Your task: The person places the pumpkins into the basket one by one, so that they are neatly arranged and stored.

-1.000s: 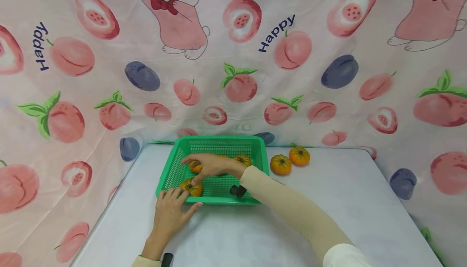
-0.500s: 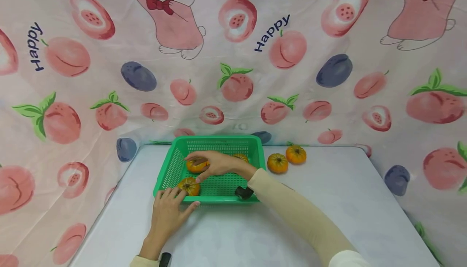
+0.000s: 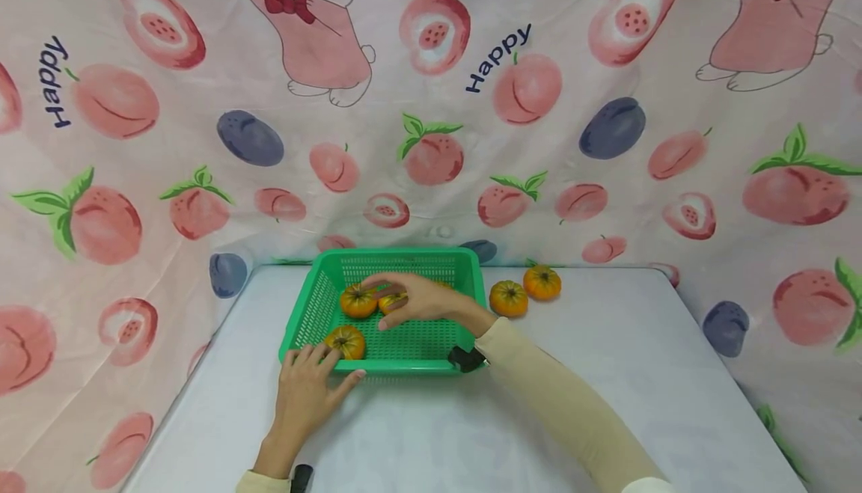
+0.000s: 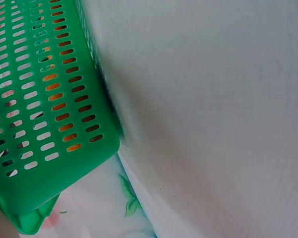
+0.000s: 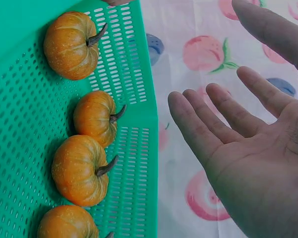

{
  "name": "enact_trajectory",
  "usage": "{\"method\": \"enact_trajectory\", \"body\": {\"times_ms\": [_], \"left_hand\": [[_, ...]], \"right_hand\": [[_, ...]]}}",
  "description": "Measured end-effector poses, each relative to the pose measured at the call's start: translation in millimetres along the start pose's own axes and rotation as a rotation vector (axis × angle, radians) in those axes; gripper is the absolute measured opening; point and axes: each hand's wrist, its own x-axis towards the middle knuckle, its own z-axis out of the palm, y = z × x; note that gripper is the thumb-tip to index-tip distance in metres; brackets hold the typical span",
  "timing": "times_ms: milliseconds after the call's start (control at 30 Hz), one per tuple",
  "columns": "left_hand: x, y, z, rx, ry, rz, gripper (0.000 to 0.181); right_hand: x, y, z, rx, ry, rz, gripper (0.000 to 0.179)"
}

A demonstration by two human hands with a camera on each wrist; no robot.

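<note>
A green perforated plastic basket point(image 3: 407, 366) stands at the far side of the table with several small orange pumpkins in it. My left hand point(image 3: 304, 388) rests on its near left corner, fingers over the rim beside a pumpkin point(image 3: 347, 343). Above the basket my right hand point(image 3: 420, 297) holds nothing; its fingers are spread in the right wrist view. Behind it are a pumpkin point(image 3: 358, 301) and a second one point(image 3: 390, 304) that it partly hides. The right wrist view shows a row of stemmed pumpkins point(image 5: 80, 170) inside the basket.
Two more pumpkins lie on the white table point(image 3: 592, 373) just right of the basket, one nearer point(image 3: 508, 298) and one farther back point(image 3: 542, 282). A fruit-print cloth point(image 3: 377, 44) hangs behind the table and along its sides.
My right hand has drawn back rightward from the near left pumpkin, uncovering the pumpkins behind it. My left hand stays on the basket's corner, and the head view has shifted slightly.
</note>
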Motion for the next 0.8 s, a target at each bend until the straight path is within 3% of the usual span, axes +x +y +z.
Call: {"method": "enact_trajectory", "body": {"times_ms": [633, 800], "left_hand": [[0.1, -0.2, -2.1, -0.02, 0.005, -0.009, 0.047], [0.8, 1.2, -0.4, -0.028, 0.01, -0.01, 0.046]], "right_hand": [[-44.8, 6, -18, 0.088, 0.118, -0.032, 0.071], [-59.9, 9, -24, 0.071, 0.157, 0.01, 0.069]]}}
